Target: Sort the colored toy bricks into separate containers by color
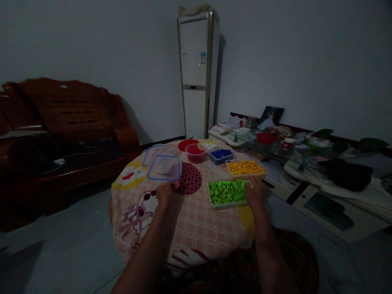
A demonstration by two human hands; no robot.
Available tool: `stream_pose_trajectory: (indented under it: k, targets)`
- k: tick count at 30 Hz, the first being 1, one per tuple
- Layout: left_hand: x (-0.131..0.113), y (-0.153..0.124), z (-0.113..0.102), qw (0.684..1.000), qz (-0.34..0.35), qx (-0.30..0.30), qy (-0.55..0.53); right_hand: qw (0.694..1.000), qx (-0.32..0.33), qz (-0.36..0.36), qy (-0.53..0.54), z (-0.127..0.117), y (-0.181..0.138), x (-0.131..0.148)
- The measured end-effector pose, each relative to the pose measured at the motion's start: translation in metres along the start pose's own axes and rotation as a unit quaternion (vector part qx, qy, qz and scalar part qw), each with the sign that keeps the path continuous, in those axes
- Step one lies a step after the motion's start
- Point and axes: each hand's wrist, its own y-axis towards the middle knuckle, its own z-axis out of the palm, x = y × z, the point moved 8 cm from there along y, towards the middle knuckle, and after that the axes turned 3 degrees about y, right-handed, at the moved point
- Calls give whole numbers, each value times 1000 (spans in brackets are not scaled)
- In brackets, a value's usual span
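Seemingly steadying: right hand (256, 192) grips right rim of green-brick box (228, 206); left hand (165, 191) by clear lid (164, 168), left of box, grip unclear. Next needs level handling.

Sits level on the patterned cloth (202, 224) as a translucent, uncovered box (228, 206), heaped with loose green bricks (225, 192). Appears farther left as a clear, blue-edged lid (164, 168).

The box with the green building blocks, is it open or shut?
Open. No lid covers the plastic box, so the green building blocks show inside it, and the right hand is at its right end.
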Motion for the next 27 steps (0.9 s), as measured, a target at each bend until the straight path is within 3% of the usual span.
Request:
stream_pose_trajectory:
  k: [3, 9, 12, 16, 22, 27]
  targets:
    - [-12, -14, -11, 998, 43, -39, 14, 1000, 4, -6, 8, 2, 0, 3]
    - [-32, -29, -5, 996, 87, 5, 32, 995, 89, 36, -38, 20, 2, -2]
    - [-33, -36, 11, 992, 90, 68, 48, 993, 95, 69, -17, 21, 4, -7]
    - [-25, -54, 45, 977, 84, 183, 71, 987, 70, 74, 121, 20, 9, -2]
    - [-9, -87, 91, 939, 71, 320, 103, 950, 45, 158, 264, 17, 25, -11]
    - [2, -106, 107, 904, 84, 395, 141, 912, 21, 250, 323, 1, 28, -37]
